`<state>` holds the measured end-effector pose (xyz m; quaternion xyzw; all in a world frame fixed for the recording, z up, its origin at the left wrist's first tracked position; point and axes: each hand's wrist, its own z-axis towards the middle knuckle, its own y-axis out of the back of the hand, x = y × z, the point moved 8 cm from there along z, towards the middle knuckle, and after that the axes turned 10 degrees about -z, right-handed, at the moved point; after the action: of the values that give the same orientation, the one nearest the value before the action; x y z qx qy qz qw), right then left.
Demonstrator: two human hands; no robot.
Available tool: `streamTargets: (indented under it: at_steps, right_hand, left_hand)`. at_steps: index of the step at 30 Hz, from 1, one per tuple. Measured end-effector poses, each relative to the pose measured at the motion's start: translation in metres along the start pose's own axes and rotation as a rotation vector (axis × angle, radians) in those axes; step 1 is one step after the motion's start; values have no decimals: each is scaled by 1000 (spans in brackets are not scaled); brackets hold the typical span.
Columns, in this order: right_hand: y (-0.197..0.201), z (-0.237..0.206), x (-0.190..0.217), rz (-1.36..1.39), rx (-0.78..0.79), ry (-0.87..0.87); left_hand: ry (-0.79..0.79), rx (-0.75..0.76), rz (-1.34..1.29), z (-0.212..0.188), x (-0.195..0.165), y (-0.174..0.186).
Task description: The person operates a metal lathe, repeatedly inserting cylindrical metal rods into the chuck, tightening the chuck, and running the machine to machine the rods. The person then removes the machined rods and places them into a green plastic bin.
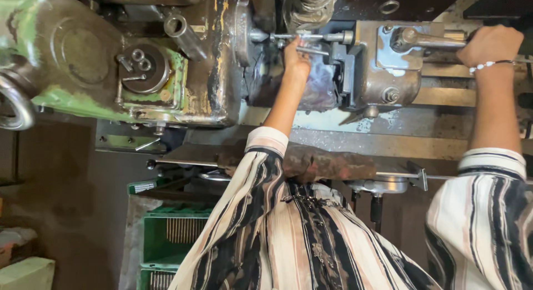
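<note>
A: Where is the left hand point(297, 54)?

B: Up at the slim, bright steel rod point(300, 38) that juts from the worn green lathe headstock point(83, 62); its fingers seem curled about the rod, though the grip is partly hidden.

A: And the right hand point(489, 44)?

B: Closed in a fist on the dull grey metal lever point(430, 41) of the tailstock; a white bead bracelet point(488, 64) sits just below it on the wrist; a green plastic crate point(172, 234) lies well apart, down by the striped sleeve point(250, 212).

Dim workshop, dark floor point(72, 212)
</note>
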<state>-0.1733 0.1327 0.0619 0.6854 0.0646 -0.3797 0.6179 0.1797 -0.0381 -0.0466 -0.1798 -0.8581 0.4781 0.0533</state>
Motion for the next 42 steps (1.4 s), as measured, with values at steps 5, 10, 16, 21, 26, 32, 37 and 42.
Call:
streamTargets:
  at_steps: [5, 10, 16, 21, 26, 32, 37, 42]
  right_hand:
    - [-20, -36, 14, 42, 80, -159]
    - [-10, -29, 11, 11, -98, -155]
    - [-11, -11, 6, -24, -172, -95]
    - [-18, -10, 3, 8, -125, -144]
    - [-15, -6, 4, -35, -157, -172]
    - [-15, -3, 5, -68, -149, -182]
    - [-19, -3, 5, 13, -135, -142]
    - [-15, -2, 5, -56, -163, -163]
  left_hand:
    - [29, 37, -58, 14, -8, -8]
    - [39, -4, 128, 16, -9, 17]
    - [-164, -21, -216, -1, -8, 51]
    - [-145, -6, -272, -4, -5, 52]
    - [-145, -15, -214, 1, -10, 42]
    - [-118, -81, -205, 4, -10, 40]
    - [-138, -24, -152, 2, -13, 38]
    - [-123, -29, -138, 2, -15, 36]
